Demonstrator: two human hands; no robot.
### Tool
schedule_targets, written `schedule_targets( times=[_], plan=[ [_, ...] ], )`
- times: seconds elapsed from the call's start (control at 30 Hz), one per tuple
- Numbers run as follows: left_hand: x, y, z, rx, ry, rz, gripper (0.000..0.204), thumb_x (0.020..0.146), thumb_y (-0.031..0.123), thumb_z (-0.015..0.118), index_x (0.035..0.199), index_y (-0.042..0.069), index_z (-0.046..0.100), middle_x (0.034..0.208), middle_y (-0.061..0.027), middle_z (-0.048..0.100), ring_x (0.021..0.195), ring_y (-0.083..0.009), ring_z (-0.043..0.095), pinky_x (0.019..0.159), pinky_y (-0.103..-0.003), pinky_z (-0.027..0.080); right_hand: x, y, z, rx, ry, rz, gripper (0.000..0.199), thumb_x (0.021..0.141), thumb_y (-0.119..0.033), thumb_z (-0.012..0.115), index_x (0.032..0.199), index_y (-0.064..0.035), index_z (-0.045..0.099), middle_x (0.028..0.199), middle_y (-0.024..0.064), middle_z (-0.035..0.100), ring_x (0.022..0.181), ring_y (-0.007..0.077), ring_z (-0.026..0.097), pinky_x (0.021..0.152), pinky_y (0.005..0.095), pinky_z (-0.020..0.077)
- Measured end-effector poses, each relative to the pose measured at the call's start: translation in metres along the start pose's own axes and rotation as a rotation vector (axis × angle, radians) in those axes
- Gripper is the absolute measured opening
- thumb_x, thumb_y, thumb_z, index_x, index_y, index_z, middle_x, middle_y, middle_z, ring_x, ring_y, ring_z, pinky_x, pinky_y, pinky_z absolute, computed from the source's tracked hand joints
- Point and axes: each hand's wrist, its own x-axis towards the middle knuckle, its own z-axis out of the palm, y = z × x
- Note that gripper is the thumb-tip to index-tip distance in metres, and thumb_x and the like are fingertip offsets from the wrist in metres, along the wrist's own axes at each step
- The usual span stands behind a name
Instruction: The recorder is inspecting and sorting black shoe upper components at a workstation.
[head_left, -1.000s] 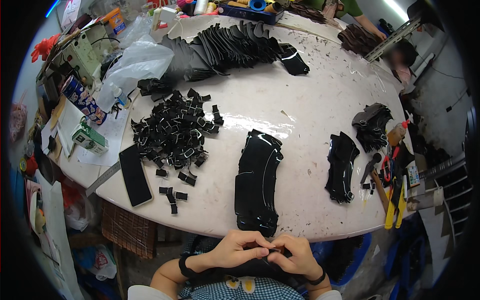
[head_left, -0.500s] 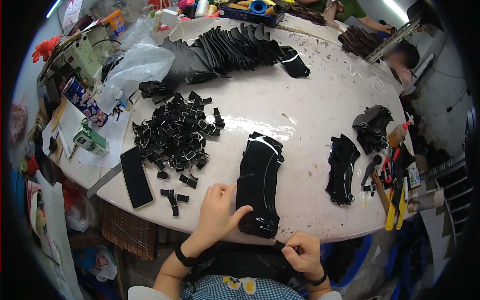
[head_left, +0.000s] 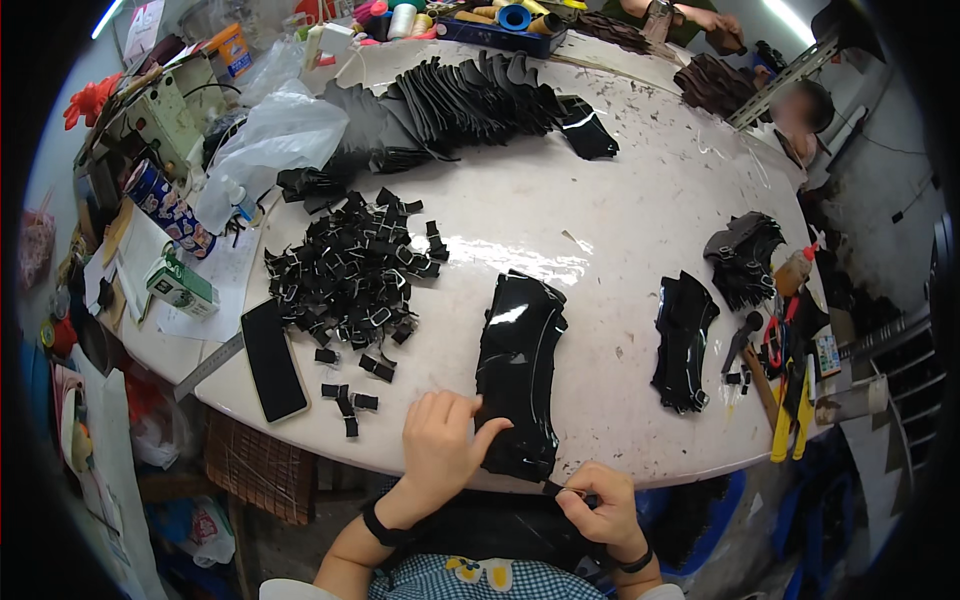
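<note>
A stack of glossy black curved pieces lies upright in front of me at the table's near edge. Against its left side rests my left hand, open, its thumb spread over the lower part of the top piece. My right hand is closed just below the stack's lower right corner. It pinches a small black strap whose end touches or nearly touches that corner; the rest is hidden by the fingers. To the left is a heap of short black buckle straps, with several loose ones nearer me.
A phone and a metal ruler lie at the left. Long rows of black pieces span the back. Smaller black stacks and tools, including yellow-handled scissors, are at the right. A co-worker's hand shows far right.
The top of the black stack has shifted slightly and its glare looks different. Both my hands have barely moved. At the back, the co-worker's hand has lifted a brown piece.
</note>
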Motion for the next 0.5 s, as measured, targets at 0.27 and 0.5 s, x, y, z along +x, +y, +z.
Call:
schedule_targets(
  times=[0.27,0.5],
  plan=[
    [-0.008,0.021,-0.008,-1.075,-0.339,-0.521,0.023,0.087,0.006,0.049,0.097,0.000,0.029,0.083,-0.0166,0.057,0.059,-0.0216,0.063,0.047,-0.024,0.049,0.000,0.000,-0.002,0.009,0.078,-0.039,0.008,0.072,-0.004,0.066,0.073,-0.0009,0.058,0.072,0.0064,0.054,0.054,0.0101,0.049,0.049,0.0217,0.0382],
    [-0.019,0.031,-0.015,-1.363,-0.309,-0.555,0.024,0.089,0.005,0.043,0.102,0.000,0.022,0.093,-0.0191,0.055,0.073,-0.0215,0.064,0.056,-0.023,0.053,0.001,0.002,0.005,0.074,0.072,-0.062,0.008,0.072,-0.004,0.066,0.075,-0.0003,0.059,0.085,0.0112,0.057,0.058,0.0096,0.051,0.051,0.0216,0.0406]
  ],
)
